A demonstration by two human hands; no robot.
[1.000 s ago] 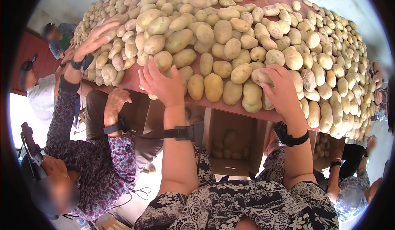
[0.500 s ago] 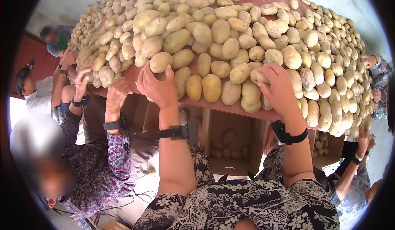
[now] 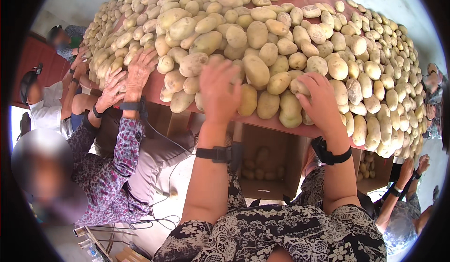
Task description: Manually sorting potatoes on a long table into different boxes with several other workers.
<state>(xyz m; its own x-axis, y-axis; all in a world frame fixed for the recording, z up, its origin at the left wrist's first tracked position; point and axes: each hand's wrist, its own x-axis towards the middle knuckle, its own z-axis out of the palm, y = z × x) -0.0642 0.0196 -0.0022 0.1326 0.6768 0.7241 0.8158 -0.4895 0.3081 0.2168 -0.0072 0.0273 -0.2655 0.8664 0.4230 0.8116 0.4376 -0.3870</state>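
Observation:
Potatoes (image 3: 257,71) lie heaped over a red table in front of me. My left hand (image 3: 219,91) is over the near row, blurred by motion, its fingers stretched out and apart with no potato visible in them. Some potatoes beneath it are hidden. My right hand (image 3: 321,100) rests farther right, thumb and fingers curled round a small potato (image 3: 298,87) that still lies among the others. Just below that one, a large greenish potato (image 3: 290,110) sits at the table's near edge.
Under the red tabletop (image 3: 255,122) stands a cardboard box (image 3: 267,187) with several potatoes inside. A co-worker's hands (image 3: 136,72) touch potatoes on the left. Other people work around the table. Cables (image 3: 161,222) lie on the floor at lower left.
My left hand has moved right, away from a potato it was touching; several potatoes now lie at the near edge on its left. The co-worker's hands reached onto the heap. My right hand stayed.

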